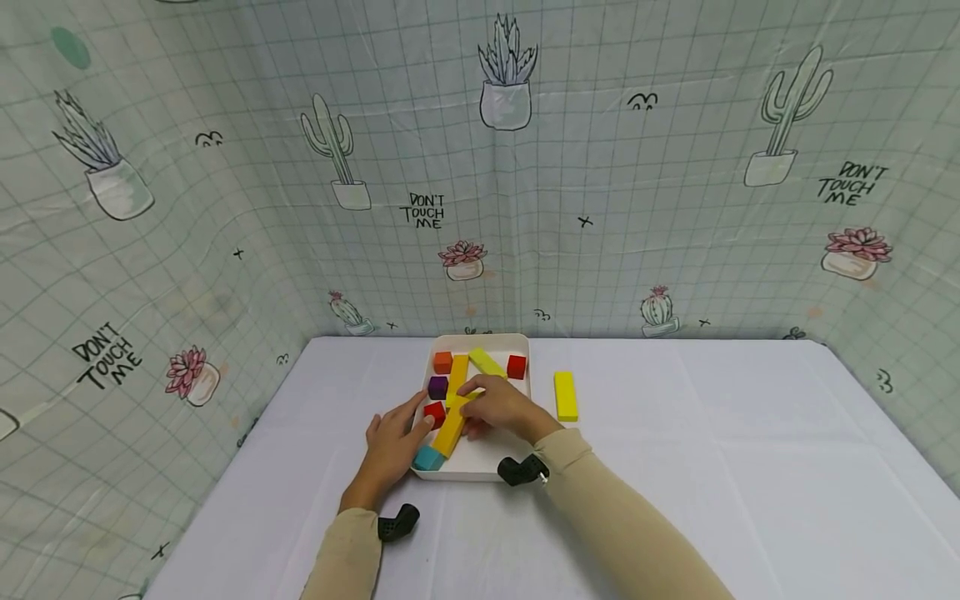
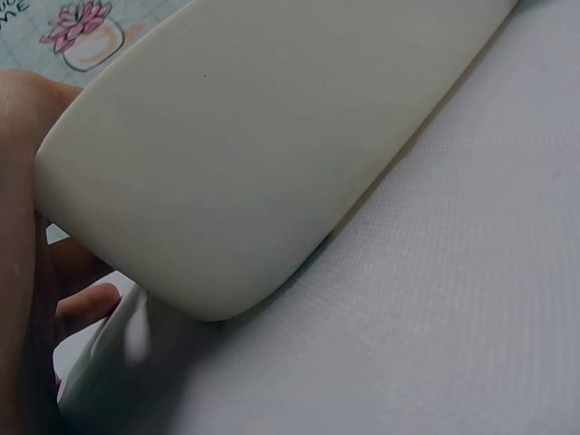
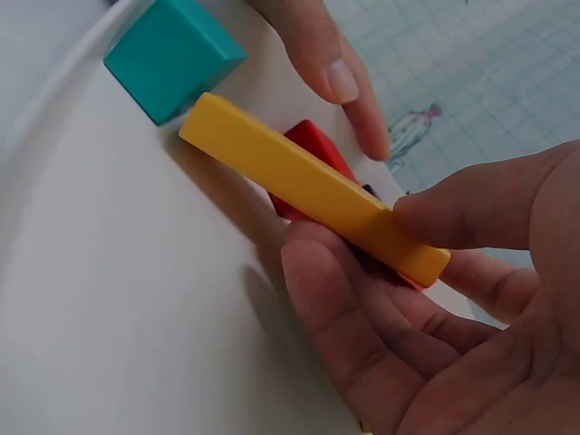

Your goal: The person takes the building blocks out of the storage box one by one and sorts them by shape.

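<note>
My right hand (image 1: pixel 504 407) pinches a yellow-orange rectangular block (image 3: pixel 290 177) between thumb and fingers, tilted over a white tray (image 1: pixel 476 462). The held block's far end points toward a teal block (image 3: pixel 172 59) in the tray's near left corner. Beneath it, partly covered, sits a red cube (image 3: pixel 317 149). At the tray's left side, my left hand (image 1: pixel 393 442) holds the rim, its thumb reaching over the edge near that red cube. The left wrist view shows the tray's outer wall (image 2: pixel 245 163), with fingers beside it; the fingertips' contact is partly hidden.
Inside the tray also lie an orange cube (image 1: pixel 442 362), a purple cube (image 1: pixel 438 387), another yellow-orange block (image 1: pixel 457 373), a lime block (image 1: pixel 486 362) and a second red cube (image 1: pixel 517 367). A yellow block (image 1: pixel 566 396) lies on the white table (image 1: pixel 712 467), right of the tray.
</note>
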Demonstrator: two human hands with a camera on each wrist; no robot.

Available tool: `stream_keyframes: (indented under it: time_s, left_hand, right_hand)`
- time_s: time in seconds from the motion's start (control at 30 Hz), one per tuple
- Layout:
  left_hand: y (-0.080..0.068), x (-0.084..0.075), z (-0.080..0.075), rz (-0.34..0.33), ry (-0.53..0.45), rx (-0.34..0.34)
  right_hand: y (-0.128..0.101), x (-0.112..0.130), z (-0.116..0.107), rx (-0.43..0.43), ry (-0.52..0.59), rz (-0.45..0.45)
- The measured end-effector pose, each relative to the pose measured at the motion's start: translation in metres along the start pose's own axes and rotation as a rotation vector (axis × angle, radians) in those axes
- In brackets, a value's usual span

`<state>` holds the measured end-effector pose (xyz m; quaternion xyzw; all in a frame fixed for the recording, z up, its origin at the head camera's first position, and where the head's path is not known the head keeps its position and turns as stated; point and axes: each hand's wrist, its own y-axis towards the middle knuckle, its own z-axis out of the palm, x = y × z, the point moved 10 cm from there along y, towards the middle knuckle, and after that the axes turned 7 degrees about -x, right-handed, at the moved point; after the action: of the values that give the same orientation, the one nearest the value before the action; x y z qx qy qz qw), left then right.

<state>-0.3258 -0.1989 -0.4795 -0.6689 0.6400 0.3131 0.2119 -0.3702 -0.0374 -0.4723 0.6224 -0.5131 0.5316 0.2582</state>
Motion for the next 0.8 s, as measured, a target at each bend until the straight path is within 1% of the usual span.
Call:
stream_keyframes:
  time_s: [0.2,0.43,0.6,0.8]
  left_hand:
    - [0.000,0.001,0.002,-0.002,0.016,0.004]
    - [0.000,0.002,0.001,-0.015,0.009,0.008]
    - [0.000,0.004,0.002,-0.024,0.011,0.009]
    - [-0.002,0.002,0.001,-0.022,0.011,0.004]
  right_hand:
    - [0.000,0.003,-0.015,-0.031,0.037,-0.026]
    - [0.000,0.004,-0.035,-0.114,0.150,-0.020]
    - [-0.003,0.006,-0.043,-0.160,0.192,-0.010]
    - [-0.010,0.003,-0.050,-0.177,0.243,-0.027]
